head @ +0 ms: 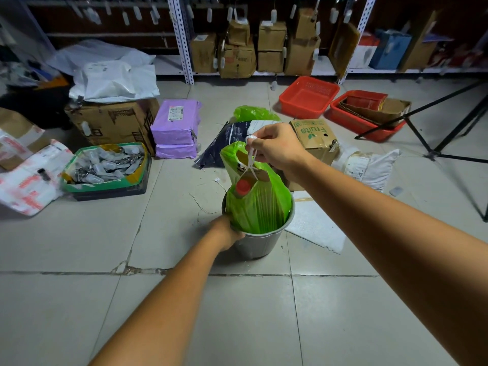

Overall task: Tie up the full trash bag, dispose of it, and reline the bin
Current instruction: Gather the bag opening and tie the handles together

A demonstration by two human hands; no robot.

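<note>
A full green trash bag stands half raised out of a small grey bin on the tiled floor. Cardboard scraps and something with a red cap show through the plastic. My right hand pinches the bag's white drawstring above the bag and holds it taut. My left hand grips the bin's near-left rim, fingers partly hidden behind the wall. A second crumpled green bag lies on the floor farther back.
Behind the bin lie a dark mailer, a "Fruits" carton, purple parcels and a green-edged box of tags. Red baskets sit right of centre, a black tripod at far right, shelving with boxes at the back.
</note>
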